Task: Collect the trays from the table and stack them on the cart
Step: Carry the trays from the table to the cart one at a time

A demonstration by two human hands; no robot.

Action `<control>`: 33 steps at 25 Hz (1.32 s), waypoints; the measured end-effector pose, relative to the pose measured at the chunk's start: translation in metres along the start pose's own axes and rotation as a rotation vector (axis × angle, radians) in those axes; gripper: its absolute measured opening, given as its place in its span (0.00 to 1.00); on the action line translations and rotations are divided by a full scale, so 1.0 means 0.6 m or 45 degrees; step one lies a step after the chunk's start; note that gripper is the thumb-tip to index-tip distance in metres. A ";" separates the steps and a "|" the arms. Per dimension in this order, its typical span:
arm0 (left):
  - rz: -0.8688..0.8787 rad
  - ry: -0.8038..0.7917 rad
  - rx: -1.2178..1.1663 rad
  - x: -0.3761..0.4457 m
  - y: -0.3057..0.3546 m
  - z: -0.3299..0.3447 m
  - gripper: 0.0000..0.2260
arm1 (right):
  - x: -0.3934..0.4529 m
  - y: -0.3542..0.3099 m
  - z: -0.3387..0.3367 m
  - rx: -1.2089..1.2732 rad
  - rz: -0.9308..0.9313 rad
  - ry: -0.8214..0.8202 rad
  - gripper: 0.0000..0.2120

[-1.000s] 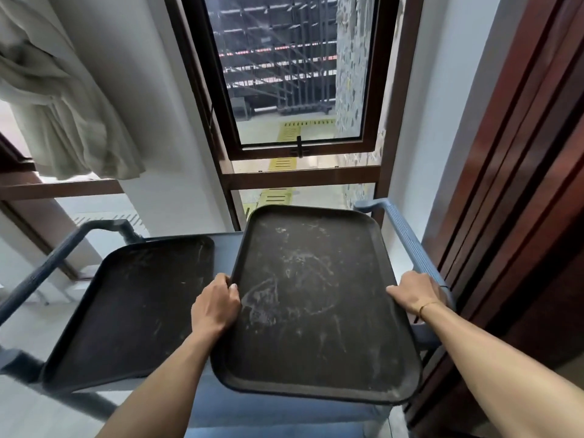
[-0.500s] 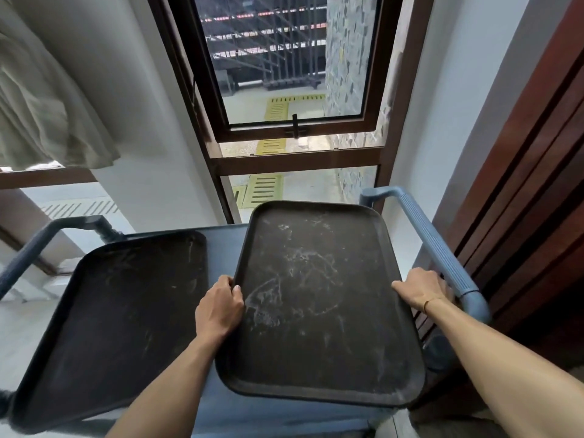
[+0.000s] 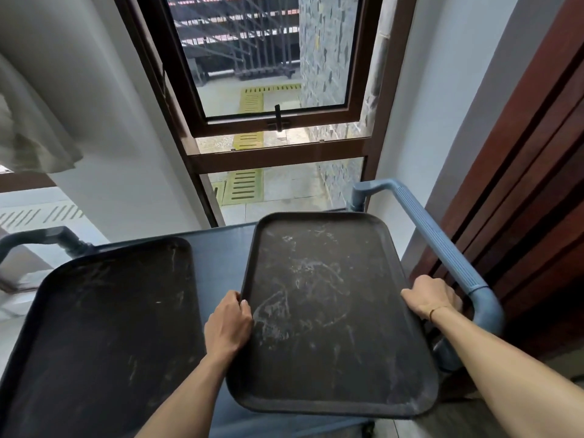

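we hold a scuffed black rectangular plastic tray (image 3: pixel 331 311) at the centre right of the frame, over the blue-grey plastic cart (image 3: pixel 221 248). our left hand (image 3: pixel 229 327) curls round its left rim and our right hand (image 3: pixel 431 298) grips its right rim. a 2nd black tray (image 3: pixel 104 336) lies on the cart at lower left.

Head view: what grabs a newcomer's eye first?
The scuffed dark tray at centre right, held over the blue cart with the left hand gripping its left edge and the right hand its right edge. A second dark tray lies on the cart at the left. Behind them, a brown-framed window looks out on a paved yard.
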State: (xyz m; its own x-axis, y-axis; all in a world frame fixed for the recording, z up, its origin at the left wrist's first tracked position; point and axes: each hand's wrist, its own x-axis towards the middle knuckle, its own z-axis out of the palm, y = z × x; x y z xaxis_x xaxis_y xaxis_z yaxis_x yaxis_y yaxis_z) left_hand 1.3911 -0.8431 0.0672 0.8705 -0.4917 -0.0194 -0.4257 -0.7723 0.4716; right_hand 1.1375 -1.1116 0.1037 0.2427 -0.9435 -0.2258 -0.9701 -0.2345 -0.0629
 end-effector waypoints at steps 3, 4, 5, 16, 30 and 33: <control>0.007 -0.008 -0.010 0.015 0.000 0.014 0.06 | 0.009 -0.002 0.007 -0.015 0.018 0.001 0.15; 0.007 -0.014 -0.020 0.017 0.000 0.019 0.06 | 0.011 -0.002 0.008 -0.023 0.028 0.007 0.15; 0.000 -0.022 -0.022 0.018 0.000 0.022 0.06 | 0.013 -0.001 0.009 -0.028 0.035 0.011 0.15; -0.018 -0.097 0.022 0.011 -0.009 0.057 0.06 | 0.018 0.004 0.041 -0.076 0.039 -0.023 0.15; -0.092 -0.334 0.037 0.003 -0.012 0.058 0.16 | -0.002 -0.014 0.024 -0.074 -0.035 0.099 0.16; -0.087 -0.320 0.047 0.008 -0.018 0.026 0.23 | -0.014 -0.040 0.000 -0.072 -0.180 0.160 0.19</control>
State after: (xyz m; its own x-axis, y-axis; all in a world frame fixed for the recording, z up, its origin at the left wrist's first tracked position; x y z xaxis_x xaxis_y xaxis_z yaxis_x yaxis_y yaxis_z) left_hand 1.3959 -0.8431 0.0484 0.8108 -0.5189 -0.2707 -0.3807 -0.8189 0.4296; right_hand 1.1588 -1.0981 0.1072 0.3772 -0.9212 -0.0950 -0.9261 -0.3761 -0.0294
